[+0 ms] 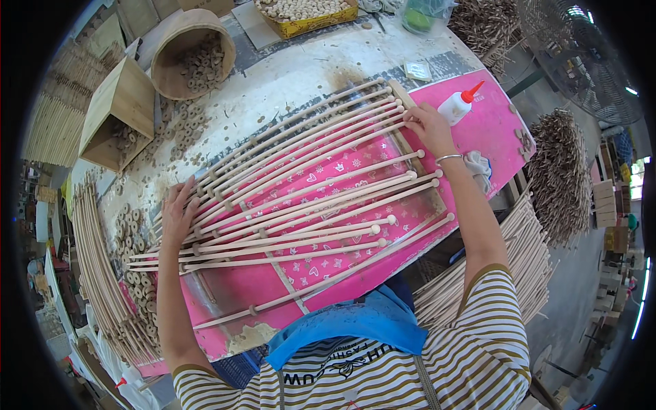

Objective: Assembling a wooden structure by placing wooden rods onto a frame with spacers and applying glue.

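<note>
While my left hand point(179, 213) rests over the wooden sticks point(355, 189) on the pink sheet point(493, 106), its fingers slightly apart, my right hand point(429, 128) bends its fingers at their round ends; I cannot tell if it clamps one.

A cluttered workshop with a grey floor point(577, 290) and a worn, pale counter point(273, 89).

A large caged fan point(584, 65) stands at the upper right, beyond the counter's bright pink covering point(495, 102); along the right rim, stacked pale blocks point(604, 203) sit near a bright patch point(639, 181), perhaps a window, and a white strip light point(641, 301) glows, while the left edge blurs into crowded clutter.
</note>
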Motion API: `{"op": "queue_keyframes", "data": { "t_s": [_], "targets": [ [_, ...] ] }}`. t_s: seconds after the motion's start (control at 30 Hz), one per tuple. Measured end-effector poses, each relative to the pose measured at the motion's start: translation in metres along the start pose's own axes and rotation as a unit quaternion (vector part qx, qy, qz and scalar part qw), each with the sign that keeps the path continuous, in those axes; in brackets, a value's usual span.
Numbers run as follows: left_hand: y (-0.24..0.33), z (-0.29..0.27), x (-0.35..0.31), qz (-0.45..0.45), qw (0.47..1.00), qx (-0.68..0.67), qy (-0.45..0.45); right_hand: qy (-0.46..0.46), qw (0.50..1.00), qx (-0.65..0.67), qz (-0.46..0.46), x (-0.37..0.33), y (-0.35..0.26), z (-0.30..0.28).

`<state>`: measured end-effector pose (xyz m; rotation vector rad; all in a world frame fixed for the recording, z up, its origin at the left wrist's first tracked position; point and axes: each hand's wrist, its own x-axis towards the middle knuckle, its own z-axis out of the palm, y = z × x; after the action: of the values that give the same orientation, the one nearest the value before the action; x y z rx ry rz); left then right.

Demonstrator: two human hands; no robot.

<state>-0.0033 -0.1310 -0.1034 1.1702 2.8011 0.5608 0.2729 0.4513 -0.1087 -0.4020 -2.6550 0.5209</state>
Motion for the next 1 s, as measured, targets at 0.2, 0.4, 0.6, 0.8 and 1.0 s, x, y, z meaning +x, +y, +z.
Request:
{"op": "queue_keyframes", "data": {
  "t_s": [0.2, 0.4, 0.6, 0.8, 1.0],
  "targets": [
    [0.000, 0.002, 0.011, -0.012, 1.000, -0.007, 0.000, 0.042, 0.989, 0.097, 0.103, -0.014, -0.016, -0.012],
    [-0.004, 0.008, 0.011, -0.012, 0.998, -0.056, -0.005, -0.108, 0.978, 0.179, 0.001, -0.060, -0.051, -0.045],
    [0.011, 0.005, -0.005, 0.005, 0.998, 0.032, 0.051, -0.100, 0.985, 0.108, -0.089, -0.072, -0.079, -0.037],
    [0.061, -0.008, -0.046, 0.080, 0.993, 0.014, 0.087, -0.116, 0.988, 0.088, -0.061, -0.078, -0.092, -0.032],
    [0.071, -0.009, -0.081, 0.042, 0.990, 0.021, 0.131, -0.096, 0.989, 0.078, -0.086, -0.083, -0.097, -0.025]
  ]
}}
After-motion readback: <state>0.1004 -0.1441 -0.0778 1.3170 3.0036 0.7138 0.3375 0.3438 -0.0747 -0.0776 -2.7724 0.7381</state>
